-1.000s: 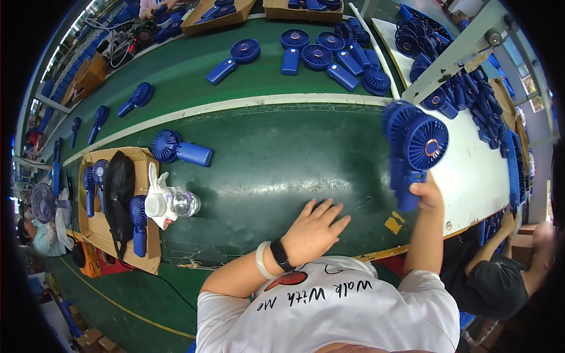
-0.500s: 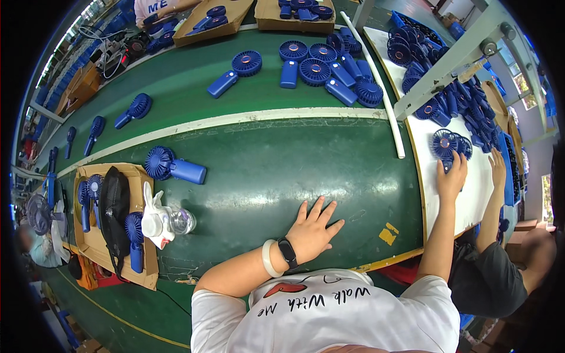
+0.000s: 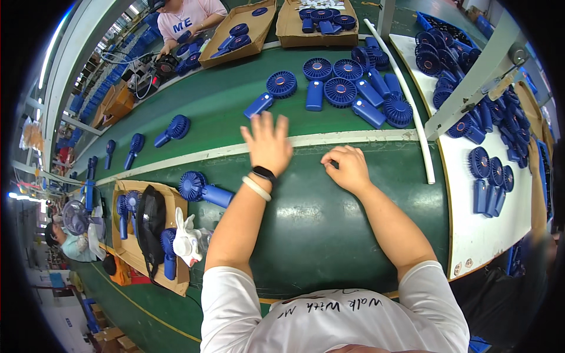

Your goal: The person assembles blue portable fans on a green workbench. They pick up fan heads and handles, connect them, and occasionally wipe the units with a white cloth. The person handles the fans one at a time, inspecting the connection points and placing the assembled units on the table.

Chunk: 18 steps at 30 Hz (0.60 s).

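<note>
My left hand (image 3: 269,141) reaches over the green table (image 3: 306,235) with its fingers spread, just short of the handle of a blue handheld fan (image 3: 259,106) on the far green strip. Nothing is in that hand. To its right, my right hand (image 3: 348,169) is closed over the table, fingers curled toward the thumb. A small dark spot shows between them; I cannot make out whether it is a thing or shadow. Several more blue fans (image 3: 340,92) lie beyond it. Nearer the left sits a single fan (image 3: 193,186), with its handle pointing right.
A white bar (image 3: 406,112) divides the green table from a white board (image 3: 471,235) piled with blue fans. Left stands a cardboard tray (image 3: 179,276) holding fans, a black pouch (image 3: 152,226) and a white plastic bag (image 3: 187,238). Across the table, a person in pink (image 3: 191,23) works near cardboard boxes.
My left hand has lifted off the near tabletop and gone forward. My right hand has left the fans on the white board and come to the table's middle. The view has shifted.
</note>
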Motion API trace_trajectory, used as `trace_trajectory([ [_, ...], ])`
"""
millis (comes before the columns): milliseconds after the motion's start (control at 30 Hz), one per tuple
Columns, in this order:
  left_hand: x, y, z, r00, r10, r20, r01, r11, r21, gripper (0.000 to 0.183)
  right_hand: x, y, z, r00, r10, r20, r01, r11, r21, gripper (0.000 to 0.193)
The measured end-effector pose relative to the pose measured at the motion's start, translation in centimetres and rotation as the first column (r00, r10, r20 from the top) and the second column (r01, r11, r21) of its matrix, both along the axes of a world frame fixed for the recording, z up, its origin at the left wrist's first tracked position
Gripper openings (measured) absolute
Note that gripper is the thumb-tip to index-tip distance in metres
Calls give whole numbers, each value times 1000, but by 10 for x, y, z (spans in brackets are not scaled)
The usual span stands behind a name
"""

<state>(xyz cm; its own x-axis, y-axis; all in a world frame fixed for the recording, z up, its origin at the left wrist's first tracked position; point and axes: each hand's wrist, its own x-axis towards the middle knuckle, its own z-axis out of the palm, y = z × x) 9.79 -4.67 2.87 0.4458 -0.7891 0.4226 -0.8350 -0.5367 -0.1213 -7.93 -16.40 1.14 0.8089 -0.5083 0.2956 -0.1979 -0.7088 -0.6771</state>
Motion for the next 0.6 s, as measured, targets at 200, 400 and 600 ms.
trace_trajectory([
  [200, 85, -24, -8, 961, 208, -183, -223, 973, -65, 60, -7, -10, -1, 998, 61, -8, -59, 983, 173, 12],
  [400, 110, -49, -23, 908, 89, -410, -113, 993, -35, 55, -8, -11, 5, 994, 106, -35, -100, 985, 140, 12],
  [600, 75, -49, -32, 606, -211, -767, -288, 841, -458, 44, -5, -9, 4, 990, 138, -5, -136, 981, 135, 12],
])
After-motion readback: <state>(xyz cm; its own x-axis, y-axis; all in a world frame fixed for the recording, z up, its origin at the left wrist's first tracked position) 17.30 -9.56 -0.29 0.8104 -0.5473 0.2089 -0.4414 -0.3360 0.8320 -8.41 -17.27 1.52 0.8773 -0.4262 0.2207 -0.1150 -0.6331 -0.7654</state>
